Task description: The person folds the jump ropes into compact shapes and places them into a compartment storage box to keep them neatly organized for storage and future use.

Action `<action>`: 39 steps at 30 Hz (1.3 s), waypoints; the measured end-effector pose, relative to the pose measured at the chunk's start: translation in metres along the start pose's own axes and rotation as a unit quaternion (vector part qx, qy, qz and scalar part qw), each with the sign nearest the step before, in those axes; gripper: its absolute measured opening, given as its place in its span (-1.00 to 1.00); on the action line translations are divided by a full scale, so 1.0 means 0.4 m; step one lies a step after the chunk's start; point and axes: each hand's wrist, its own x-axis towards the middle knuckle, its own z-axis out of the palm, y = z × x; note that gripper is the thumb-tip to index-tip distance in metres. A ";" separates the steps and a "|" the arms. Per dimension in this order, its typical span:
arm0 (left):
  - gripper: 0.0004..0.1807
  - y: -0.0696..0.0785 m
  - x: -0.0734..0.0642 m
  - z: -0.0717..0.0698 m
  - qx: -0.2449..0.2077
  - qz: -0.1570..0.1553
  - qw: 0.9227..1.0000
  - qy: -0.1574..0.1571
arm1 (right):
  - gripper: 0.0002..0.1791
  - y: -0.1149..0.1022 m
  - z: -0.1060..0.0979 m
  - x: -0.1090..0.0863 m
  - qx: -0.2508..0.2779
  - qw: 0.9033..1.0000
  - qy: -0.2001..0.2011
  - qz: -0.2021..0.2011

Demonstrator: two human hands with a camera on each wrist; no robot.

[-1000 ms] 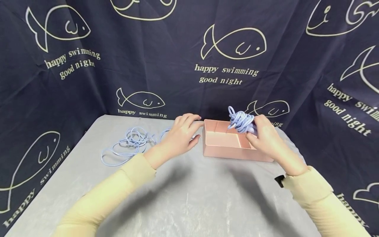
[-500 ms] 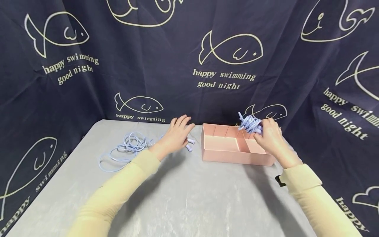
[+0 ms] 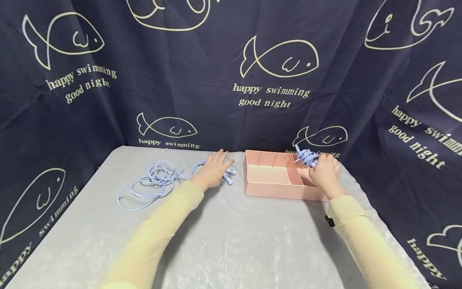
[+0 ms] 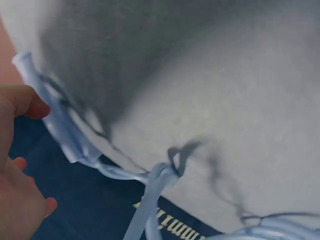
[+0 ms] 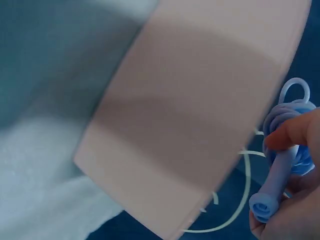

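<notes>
A light-blue skipping rope wound into a bundle (image 3: 306, 157) is gripped in my right hand (image 3: 326, 175), above the right compartment of the pink box (image 3: 278, 191). In the right wrist view, thumb and fingers hold its handle (image 5: 275, 182) beside the wound cord. My left hand (image 3: 212, 171), fingers spread, is over the handles (image 3: 229, 176) of a second light-blue skipping rope (image 3: 159, 180). The left wrist view has the thumb close to these handles (image 4: 62, 125), fingers apart and not curled round them; contact is unclear. That rope's cord lies in loose loops to the left.
The box has a divider (image 3: 296, 170) between a larger left compartment and a smaller right one. It stands near the back edge of the grey-covered table (image 3: 245, 241). A dark blue curtain (image 3: 209, 80) with fish drawings hangs behind and at both sides.
My right hand has carried the bundled rope rightwards and lower, to the box's right compartment. My left hand has drawn away from the box's left side to the loose rope's handles.
</notes>
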 end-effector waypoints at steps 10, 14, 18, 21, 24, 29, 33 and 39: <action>-0.46 -0.002 0.004 0.061 -0.031 -0.036 0.999 -0.022 | -0.34 0.018 0.058 0.004 -0.043 0.994 -0.036 0.094; -0.54 0.004 0.002 0.057 -0.029 -0.039 0.998 -0.048 | -0.34 0.026 0.070 0.003 -0.055 0.988 -0.082 0.118; -0.63 0.008 -0.001 0.047 0.001 -0.026 0.999 -0.033 | -0.40 0.033 0.078 0.005 -0.053 0.983 -0.120 0.130; -0.69 0.008 0.000 0.041 0.008 -0.024 0.999 -0.024 | -0.44 0.033 0.077 0.005 -0.058 0.982 -0.131 0.125; -0.69 0.007 0.002 0.044 0.015 -0.030 0.999 -0.028 | -0.46 0.033 0.076 0.008 -0.080 0.978 -0.162 0.107; -0.74 0.006 0.004 0.047 0.040 -0.038 0.998 -0.010 | -0.43 0.034 0.081 0.024 -0.106 0.963 -0.235 0.084; -0.79 0.008 0.004 0.049 0.063 -0.036 0.997 0.014 | -0.42 0.036 0.084 0.034 -0.111 0.958 -0.256 0.069; -0.81 0.008 -0.002 0.037 0.108 -0.028 0.992 0.059 | -0.53 0.038 0.075 0.043 -0.121 0.954 -0.266 0.070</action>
